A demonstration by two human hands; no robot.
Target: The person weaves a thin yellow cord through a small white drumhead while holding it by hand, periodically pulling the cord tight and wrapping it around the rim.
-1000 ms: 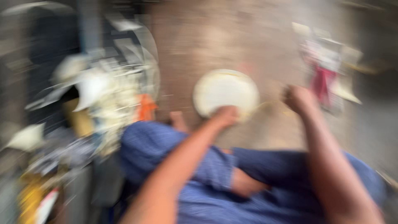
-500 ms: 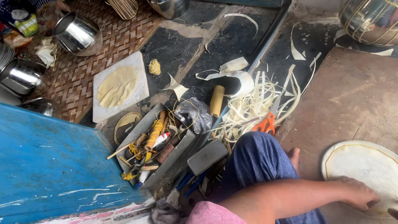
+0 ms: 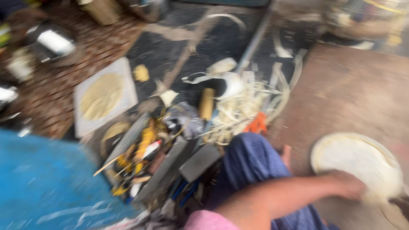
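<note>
The view is blurred. My left hand (image 3: pixel 351 186) reaches to the right from my bent knee in blue cloth (image 3: pixel 251 164) and lies on the near rim of a round white disc (image 3: pixel 355 159), fingers curled at its edge. The disc rests flat on a brown floor (image 3: pixel 349 93). My right hand does not show clearly; only a dark smear sits at the bottom right corner.
A tray of mixed tools (image 3: pixel 145 149) with yellow handles lies left of my knee. Pale cane strips (image 3: pixel 243 110) and an orange tool (image 3: pixel 257 124) are heaped beyond it. A white square board with a yellowish round (image 3: pixel 104 96), metal pots (image 3: pixel 51 42) on a woven mat and a blue surface (image 3: pixel 38 183) lie to the left.
The view swung left from the disc and both arms to the tool clutter, then drifted back right. My left hand stays on the disc's rim.
</note>
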